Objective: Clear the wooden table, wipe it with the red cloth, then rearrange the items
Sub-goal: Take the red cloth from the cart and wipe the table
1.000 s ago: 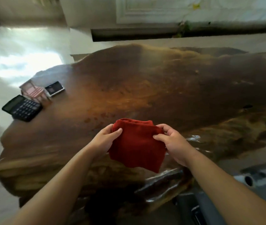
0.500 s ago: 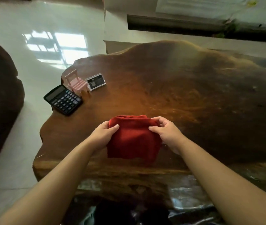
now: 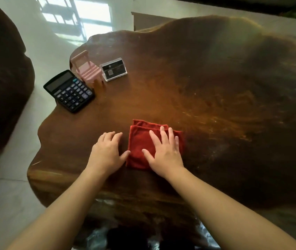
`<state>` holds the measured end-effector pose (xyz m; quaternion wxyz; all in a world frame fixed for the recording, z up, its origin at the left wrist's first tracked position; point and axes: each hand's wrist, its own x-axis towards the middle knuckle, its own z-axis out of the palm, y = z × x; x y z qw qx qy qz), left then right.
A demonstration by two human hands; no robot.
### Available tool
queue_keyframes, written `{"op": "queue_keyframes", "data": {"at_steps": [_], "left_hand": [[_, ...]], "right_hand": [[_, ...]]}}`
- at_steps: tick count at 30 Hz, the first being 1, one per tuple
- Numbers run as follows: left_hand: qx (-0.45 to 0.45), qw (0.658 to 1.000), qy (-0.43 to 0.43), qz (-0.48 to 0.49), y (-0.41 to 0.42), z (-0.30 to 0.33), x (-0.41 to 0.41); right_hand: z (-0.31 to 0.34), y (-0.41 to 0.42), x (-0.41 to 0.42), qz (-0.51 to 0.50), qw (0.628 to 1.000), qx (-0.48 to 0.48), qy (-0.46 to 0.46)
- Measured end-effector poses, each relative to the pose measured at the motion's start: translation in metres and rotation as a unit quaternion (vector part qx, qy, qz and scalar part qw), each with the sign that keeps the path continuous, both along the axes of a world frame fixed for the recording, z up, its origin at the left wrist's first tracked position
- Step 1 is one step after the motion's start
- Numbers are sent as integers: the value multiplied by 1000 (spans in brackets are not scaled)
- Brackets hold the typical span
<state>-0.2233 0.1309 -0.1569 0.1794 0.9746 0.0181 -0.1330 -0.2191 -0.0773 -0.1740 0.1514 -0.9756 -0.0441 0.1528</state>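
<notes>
The folded red cloth (image 3: 140,141) lies flat on the wooden table (image 3: 215,96) near its front edge. My right hand (image 3: 165,152) rests palm down on the cloth with fingers spread. My left hand (image 3: 107,152) lies flat on the wood just left of the cloth, its thumb touching the cloth's edge. At the table's far left corner sit a black calculator (image 3: 69,91), a small pink toy chair (image 3: 86,67) and a clear card holder (image 3: 113,69).
A dark rounded seat (image 3: 1,78) stands to the left across a strip of pale tiled floor (image 3: 35,42). The table's irregular left edge runs close to the calculator. Shiny plastic wrap (image 3: 98,233) shows below the table's front edge.
The cloth was held up between both hands; now it lies flat on the table. My right hand has moved on top of it, my left hand beside it. The view shifted left.
</notes>
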Motion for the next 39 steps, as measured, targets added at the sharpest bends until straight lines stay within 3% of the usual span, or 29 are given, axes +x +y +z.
{"op": "queue_keyframes", "data": {"at_steps": [4,9,13,20,24,29,39], "left_hand": [[87,996,-8,21,21,-4,-14],[156,985,63,29,67,-13,-25],[162,981,103,35,94,-27,-32],[134,986,87,41,102,-37,-40],[145,984,92,40,101,-38,-40],[159,981,99,45,88,-33,-28],[165,982,94,1,10,-33,14]], "right_hand": [[-21,21,0,28,996,-79,-12],[-31,43,6,47,993,-108,-26],[-32,68,15,99,989,-100,-37],[-33,148,23,272,957,-62,-76],[-36,151,34,320,942,-61,-81],[-37,126,56,266,960,-40,-75],[-37,-9,154,26,996,-53,-61]]}}
